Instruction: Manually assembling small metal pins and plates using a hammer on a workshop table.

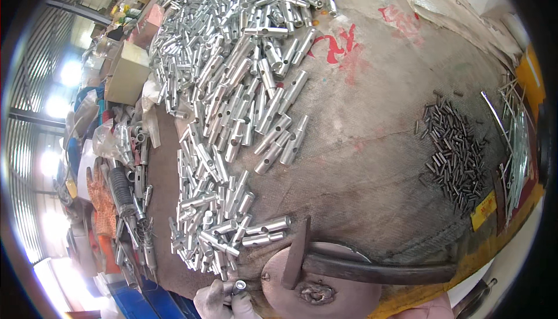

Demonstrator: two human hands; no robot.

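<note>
My left hand (210, 301), in a white glove, is at the lower edge with its fingers closed round a short silver metal tube (239, 286). The tube's open round end faces up. Just beyond the hand lies a heap of similar silver tubes (232, 107), many with a round hole in the side. To the right of the hand a hammer (378, 271) with a dark handle rests across a round metal disc (282, 301) that has a rough lump at its middle. My right hand is out of view; some pink cloth (430, 309) shows at the lower edge.
A pile of small dark metal pins (456, 156) lies at the right on the grey cloth-covered table (360, 197). Thin rods (514, 150) and a yellow tag (483, 210) are at its right edge. At the left are an orange glove (102, 200), tools and a box (127, 75).
</note>
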